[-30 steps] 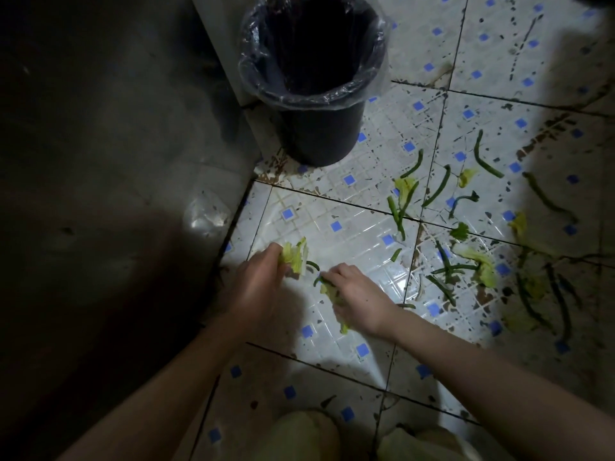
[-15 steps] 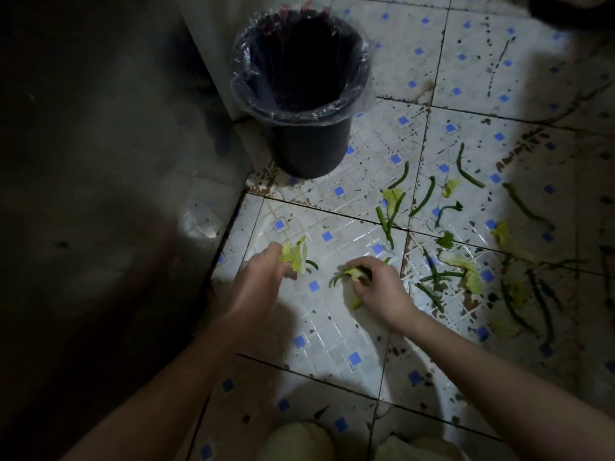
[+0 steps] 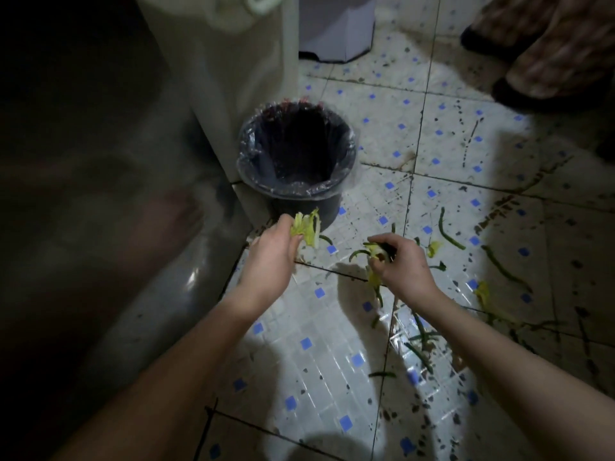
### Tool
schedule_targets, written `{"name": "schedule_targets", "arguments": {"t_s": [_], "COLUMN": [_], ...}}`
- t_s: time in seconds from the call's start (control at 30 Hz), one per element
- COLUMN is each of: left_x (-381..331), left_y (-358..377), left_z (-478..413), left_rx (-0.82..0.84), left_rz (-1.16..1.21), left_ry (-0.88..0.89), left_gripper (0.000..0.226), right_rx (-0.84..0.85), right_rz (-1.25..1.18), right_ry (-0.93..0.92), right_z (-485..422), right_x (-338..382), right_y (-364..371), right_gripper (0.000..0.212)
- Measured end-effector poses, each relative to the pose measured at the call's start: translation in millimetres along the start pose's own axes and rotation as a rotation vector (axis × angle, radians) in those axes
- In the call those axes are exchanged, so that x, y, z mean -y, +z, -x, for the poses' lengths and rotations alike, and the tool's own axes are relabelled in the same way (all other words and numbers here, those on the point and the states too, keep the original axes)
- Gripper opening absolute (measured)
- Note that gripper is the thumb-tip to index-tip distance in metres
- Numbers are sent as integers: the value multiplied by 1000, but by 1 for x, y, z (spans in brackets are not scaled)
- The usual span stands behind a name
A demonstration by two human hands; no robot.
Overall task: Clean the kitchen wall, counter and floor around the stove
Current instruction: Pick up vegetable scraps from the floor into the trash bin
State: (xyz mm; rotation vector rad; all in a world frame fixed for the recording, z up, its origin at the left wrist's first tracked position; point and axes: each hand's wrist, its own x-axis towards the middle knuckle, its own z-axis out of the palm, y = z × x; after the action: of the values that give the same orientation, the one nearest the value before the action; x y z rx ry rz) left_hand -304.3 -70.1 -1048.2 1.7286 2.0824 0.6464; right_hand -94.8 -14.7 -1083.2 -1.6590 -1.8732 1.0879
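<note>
- The tiled floor (image 3: 309, 331) is white with small blue squares. It is spattered all over with dark specks and streaks, thickest toward the right.
- A pale cabinet side (image 3: 233, 94) stands at the left, and its corner comes down just beside the bin.
- The dark round bin (image 3: 299, 204) is lined with a clear plastic bag folded over its rim. It stands on the floor against that corner, just beyond the hands.
- The left hand (image 3: 269, 257) is raised near the bin's base, fingers clenched around a bunch of yellow-green leaf scraps (image 3: 307, 226) that stick up out of the fist.
- The right hand (image 3: 407, 269) is well apart from the left, curled around limp green strips and a yellowish leaf (image 3: 372, 252). Something dark shows between its fingers, perhaps another strip; the light is too dim to tell.
- Loose green strips (image 3: 443, 229) and yellow leaf bits (image 3: 482, 291) lie scattered over the tiles to the right of the hands.
</note>
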Motion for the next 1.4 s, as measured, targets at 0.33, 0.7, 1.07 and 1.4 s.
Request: {"name": "schedule_targets", "arguments": {"t_s": [0.33,0.7,1.07,1.4], "left_x": [-41,-39,-22,-25], "left_y": [-62,-68,-64,-64], "left_z": [-76,-123,-113,-81], "left_rx": [-109,-80,40,37], "left_rz": [27,-191,-403,-388], "left_ry": [3,-68,-77,-76], "left_gripper": [16,34,41,37], "right_rx": [-74,-144,-123,-47], "right_rz": [2,-41,-68,190], "right_ry": [-90,-121,-179,-258], "right_z": [-41,-67,-108,-107], "right_x": [50,83,131,129], "right_y": [-25,-53,-30,-7], "right_gripper": [33,36,38,58]}}
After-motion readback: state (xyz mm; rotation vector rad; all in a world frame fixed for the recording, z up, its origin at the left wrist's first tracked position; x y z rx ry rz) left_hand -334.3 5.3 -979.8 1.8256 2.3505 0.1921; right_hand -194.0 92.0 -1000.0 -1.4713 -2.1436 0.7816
